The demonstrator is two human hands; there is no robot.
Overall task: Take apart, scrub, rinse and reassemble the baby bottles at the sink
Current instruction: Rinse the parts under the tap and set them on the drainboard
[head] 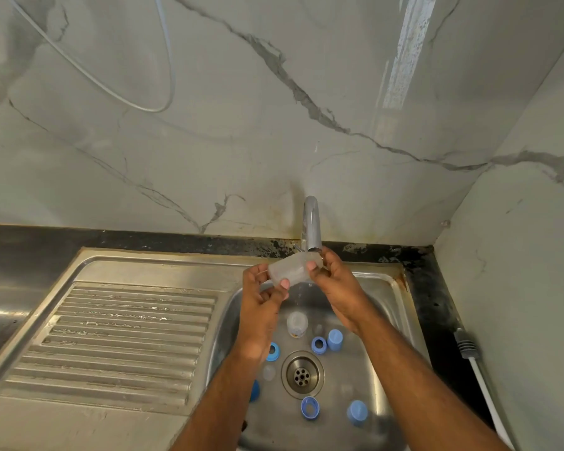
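Bottle (288, 271) held crosswise under the tap (312, 222), long axis roughly left-right, tilted up toward the right. Left hand (263, 292) pinches the left end, thumb on the front wall; right hand (334, 283) grips the right end directly under the spout. Water trickles down into the sink (383, 289). Likely rinsing step. Second bottle (297, 323) and blue rings and caps lie in the basin below, nearer the left forearm.

Sink basin (381, 307) right of drainboard (121, 336). Tap (312, 222) behind basin, against wall. Bottle (288, 271) held under tap by left hand (262, 297) and right hand (334, 284). Second bottle (297, 324), rings and caps around drain (302, 374).
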